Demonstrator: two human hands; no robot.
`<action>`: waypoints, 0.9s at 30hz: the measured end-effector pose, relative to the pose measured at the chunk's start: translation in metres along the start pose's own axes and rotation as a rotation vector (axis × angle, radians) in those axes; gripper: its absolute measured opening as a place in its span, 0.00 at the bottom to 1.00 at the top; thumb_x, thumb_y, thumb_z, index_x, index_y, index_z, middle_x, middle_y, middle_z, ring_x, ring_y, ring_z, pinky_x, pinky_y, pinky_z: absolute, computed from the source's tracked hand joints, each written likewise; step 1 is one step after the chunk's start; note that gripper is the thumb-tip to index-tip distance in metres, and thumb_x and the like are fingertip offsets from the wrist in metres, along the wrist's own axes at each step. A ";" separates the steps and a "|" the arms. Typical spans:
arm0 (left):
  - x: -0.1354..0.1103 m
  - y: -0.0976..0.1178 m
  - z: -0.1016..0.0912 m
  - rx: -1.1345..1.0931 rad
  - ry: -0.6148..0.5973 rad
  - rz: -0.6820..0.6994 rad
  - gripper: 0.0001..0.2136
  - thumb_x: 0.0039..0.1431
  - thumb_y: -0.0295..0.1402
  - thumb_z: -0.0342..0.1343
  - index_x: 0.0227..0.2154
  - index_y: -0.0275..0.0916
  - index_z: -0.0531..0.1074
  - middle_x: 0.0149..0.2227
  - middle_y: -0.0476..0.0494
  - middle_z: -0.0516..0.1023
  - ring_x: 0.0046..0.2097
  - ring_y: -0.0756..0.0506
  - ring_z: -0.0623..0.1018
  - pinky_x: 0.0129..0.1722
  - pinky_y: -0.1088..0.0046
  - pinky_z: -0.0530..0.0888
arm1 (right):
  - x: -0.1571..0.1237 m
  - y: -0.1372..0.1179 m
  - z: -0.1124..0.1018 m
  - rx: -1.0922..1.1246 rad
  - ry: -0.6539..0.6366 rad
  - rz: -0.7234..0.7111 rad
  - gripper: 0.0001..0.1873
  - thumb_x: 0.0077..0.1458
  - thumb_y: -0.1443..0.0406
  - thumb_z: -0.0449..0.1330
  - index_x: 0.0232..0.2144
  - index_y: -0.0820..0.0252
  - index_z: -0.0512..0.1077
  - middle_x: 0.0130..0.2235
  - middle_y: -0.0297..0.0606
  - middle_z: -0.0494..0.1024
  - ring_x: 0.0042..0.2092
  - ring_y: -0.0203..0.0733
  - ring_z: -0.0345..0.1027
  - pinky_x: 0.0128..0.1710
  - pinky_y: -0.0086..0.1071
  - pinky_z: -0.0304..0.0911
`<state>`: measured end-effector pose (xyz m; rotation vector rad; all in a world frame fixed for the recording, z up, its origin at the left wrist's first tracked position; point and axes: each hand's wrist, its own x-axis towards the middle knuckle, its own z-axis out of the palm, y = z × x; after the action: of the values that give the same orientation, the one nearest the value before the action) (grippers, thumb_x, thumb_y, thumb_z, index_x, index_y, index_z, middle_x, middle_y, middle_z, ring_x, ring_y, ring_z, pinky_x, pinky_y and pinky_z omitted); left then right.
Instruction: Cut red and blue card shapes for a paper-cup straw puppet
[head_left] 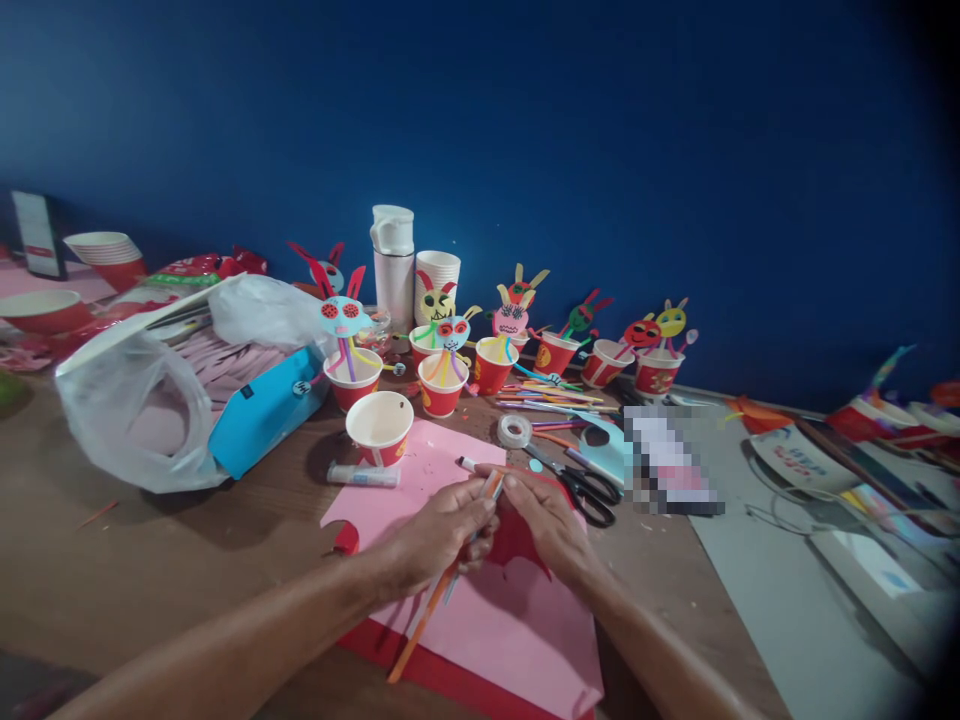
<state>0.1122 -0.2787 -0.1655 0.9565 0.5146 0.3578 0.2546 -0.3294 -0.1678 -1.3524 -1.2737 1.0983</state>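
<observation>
My left hand (442,535) is closed around a bundle of thin strips or straws, with a long orange strip (422,625) slanting down towards me and a pale one beside it. Close against it, my right hand (544,525) has its fingers pinched at the upper end of the same bundle. Beneath both hands lies pink paper (525,625) with cut-out edges, on top of red paper (442,672). A white paper cup (379,425) with a red base stands beyond the left hand. Black-handled scissors (592,490) and a tape roll (514,431) lie past the right hand.
Several red cups with paper animal faces (343,316) line the back by the blue wall. At left, a plastic bag (135,430) holds pink strips beside a blue box (270,410). A white flask (394,270), a pile of straws (555,395) and a phone (671,455) are nearby.
</observation>
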 end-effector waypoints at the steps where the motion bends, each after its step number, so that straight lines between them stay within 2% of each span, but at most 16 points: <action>1: 0.000 0.000 0.000 -0.002 -0.004 0.004 0.08 0.54 0.37 0.50 0.30 0.38 0.62 0.21 0.55 0.57 0.18 0.58 0.56 0.17 0.80 0.51 | 0.000 0.000 0.000 0.012 -0.001 0.002 0.20 0.57 0.56 0.48 0.46 0.59 0.69 0.31 0.36 0.75 0.34 0.39 0.67 0.35 0.32 0.61; 7: 0.001 -0.007 -0.001 -0.035 0.002 0.012 0.07 0.54 0.36 0.49 0.30 0.38 0.63 0.22 0.55 0.58 0.18 0.58 0.58 0.16 0.81 0.52 | 0.006 0.006 0.008 0.117 0.082 0.007 0.17 0.52 0.56 0.54 0.37 0.62 0.74 0.32 0.38 0.75 0.33 0.39 0.67 0.34 0.31 0.62; 12: 0.002 -0.010 0.002 -0.074 0.065 0.038 0.08 0.53 0.37 0.51 0.31 0.38 0.64 0.21 0.55 0.60 0.18 0.57 0.61 0.17 0.81 0.56 | 0.007 0.005 0.011 0.195 0.104 0.027 0.15 0.51 0.57 0.56 0.35 0.63 0.74 0.26 0.35 0.74 0.26 0.34 0.65 0.27 0.27 0.61; 16: -0.002 -0.002 0.007 -0.055 0.058 0.041 0.10 0.54 0.39 0.50 0.27 0.35 0.66 0.22 0.51 0.65 0.21 0.53 0.66 0.21 0.76 0.64 | 0.004 0.003 0.012 0.259 0.083 0.078 0.17 0.51 0.57 0.56 0.36 0.64 0.74 0.19 0.32 0.70 0.19 0.32 0.62 0.20 0.25 0.58; 20: -0.004 0.007 0.010 -0.038 -0.022 0.060 0.13 0.56 0.36 0.47 0.25 0.31 0.70 0.25 0.42 0.72 0.26 0.48 0.72 0.31 0.71 0.69 | 0.003 0.005 0.013 0.370 0.047 0.110 0.19 0.51 0.56 0.55 0.38 0.64 0.73 0.13 0.27 0.63 0.14 0.30 0.56 0.13 0.23 0.52; 23: -0.005 0.010 0.010 -0.024 -0.069 0.088 0.12 0.56 0.34 0.48 0.32 0.30 0.72 0.29 0.38 0.75 0.34 0.44 0.74 0.38 0.67 0.69 | 0.003 0.004 0.013 0.411 0.103 0.111 0.15 0.48 0.58 0.58 0.33 0.65 0.74 0.18 0.31 0.66 0.17 0.28 0.56 0.15 0.22 0.53; 27: -0.004 0.012 0.008 0.040 -0.056 0.106 0.12 0.55 0.33 0.50 0.35 0.30 0.73 0.30 0.37 0.77 0.37 0.42 0.75 0.38 0.66 0.69 | 0.003 -0.001 0.013 0.401 0.115 0.090 0.12 0.47 0.60 0.59 0.26 0.65 0.74 0.21 0.33 0.67 0.22 0.29 0.58 0.19 0.22 0.55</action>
<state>0.1124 -0.2796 -0.1504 1.0316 0.4226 0.4158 0.2418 -0.3255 -0.1690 -1.1557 -0.8591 1.2418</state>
